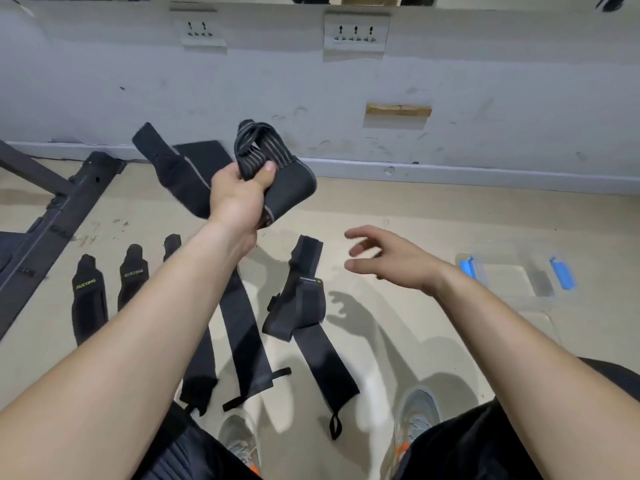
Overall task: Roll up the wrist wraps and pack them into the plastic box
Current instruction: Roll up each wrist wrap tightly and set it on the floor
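My left hand (239, 199) is raised above the floor, shut on a black wrist wrap (273, 168) with grey stripes; part of it is bunched and its ends hang to both sides. My right hand (384, 259) hovers open lower right, fingers spread, holding nothing. On the floor lie several black wraps: a folded one with a logo (301, 296), long flat strips (242, 337) under my left forearm, and three short padded ones (88, 296) at the left. The clear plastic box (512, 282) with blue latches stands on the floor at the right, apparently empty.
A black metal equipment frame (52, 216) runs along the floor at the left. A grey wall with sockets (356, 32) stands straight ahead. My knees and grey shoes (419, 417) are at the bottom edge.
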